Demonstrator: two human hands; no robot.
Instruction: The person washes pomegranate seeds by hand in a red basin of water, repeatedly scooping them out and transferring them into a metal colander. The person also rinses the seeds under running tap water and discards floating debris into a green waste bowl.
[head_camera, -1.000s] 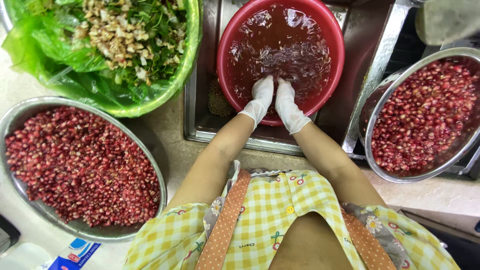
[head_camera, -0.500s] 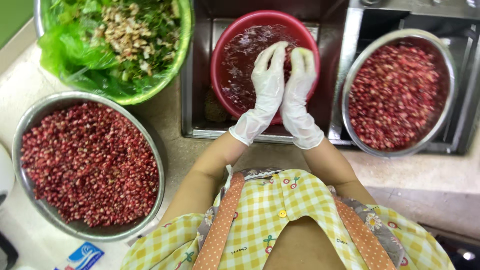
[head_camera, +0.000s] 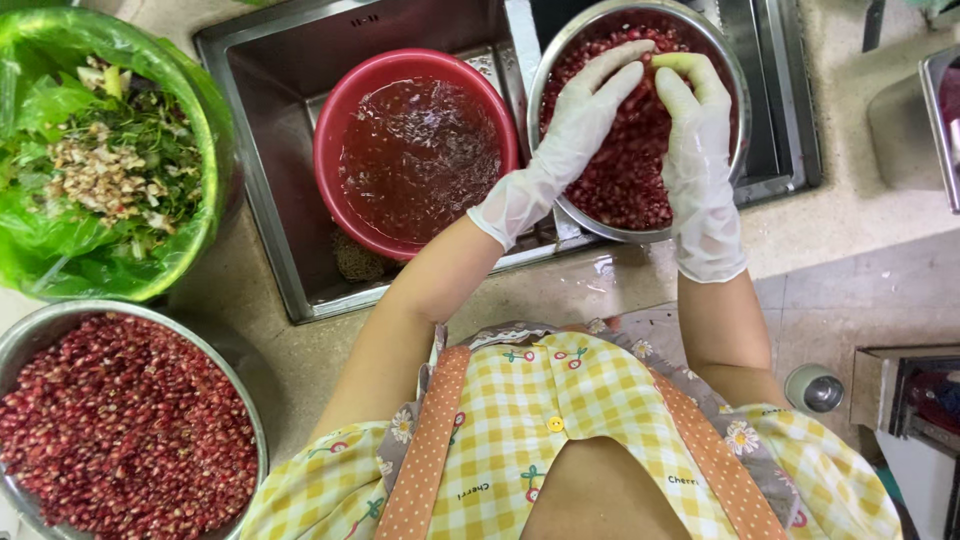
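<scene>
Since the earlier frames both gloved hands have left the red basin (head_camera: 345, 110) and now hover over the steel bowl of pomegranate seeds (head_camera: 640, 225) at the upper right of the frame. The left hand (head_camera: 575, 125) and the right hand (head_camera: 695, 135) wear thin whitish gloves. Their fingers are stretched forward and lie loosely together rather than spread wide; the fingertips of the two hands meet near the far rim of the bowl, but whether they pinch any seeds cannot be told. The seeds (head_camera: 625, 180) in this bowl are dark red, glossy and wet-looking, heaped to fill the round metal bowl, which sits in the right part of the sink (head_camera: 270, 200). The red basin stands just to its left, filled with reddish water with bits floating on top. At the lower left a second steel bowl (head_camera: 235, 400) is packed with the same red seeds. At the upper left a green bowl (head_camera: 210, 120) lined with a green bag holds leafy scraps and pale husks.
</scene>
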